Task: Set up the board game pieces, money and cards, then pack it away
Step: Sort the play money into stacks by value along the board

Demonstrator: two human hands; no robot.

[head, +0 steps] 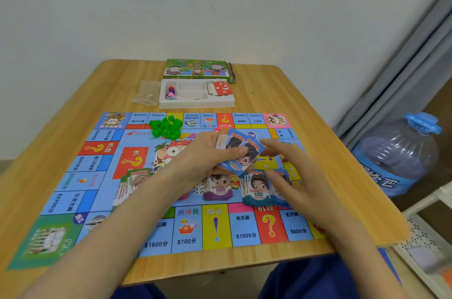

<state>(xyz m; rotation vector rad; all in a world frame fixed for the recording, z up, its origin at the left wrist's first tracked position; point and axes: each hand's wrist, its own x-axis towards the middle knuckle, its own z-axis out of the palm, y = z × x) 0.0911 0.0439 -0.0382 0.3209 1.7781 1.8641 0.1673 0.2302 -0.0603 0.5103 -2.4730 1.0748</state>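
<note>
Setup looks partly done, and packing away has not begun. The board [186, 225] lies flat on the table [318, 108], and a heap of green houses [166, 126] sits on its far edge. The money is being sorted into stacks on the board's middle: a purple 500 stack [219, 191], a teal 100 stack [256, 190] just beside it, and a green stack [137, 175] to the left, partly hidden by the forearm. A white die [198, 188] rests near the 500 stack.

Not yet set out are the coloured tokens [171, 93] and the red question-mark cards [221, 88]. Both sit in the white tray [195, 104] beyond the board, with the game box [197, 69] behind it and a clear plastic bag [146, 93] to its left.

The left hand [208, 155] grips a fanned wad of blue notes [238, 152], thumb across their face, above the board's centre. The right hand [289, 166] reaches in from the right with its fingertips [265, 143] at the wad's edge (motion blur hides the contact), so I cannot tell whether it pinches a note or only touches one.
</note>
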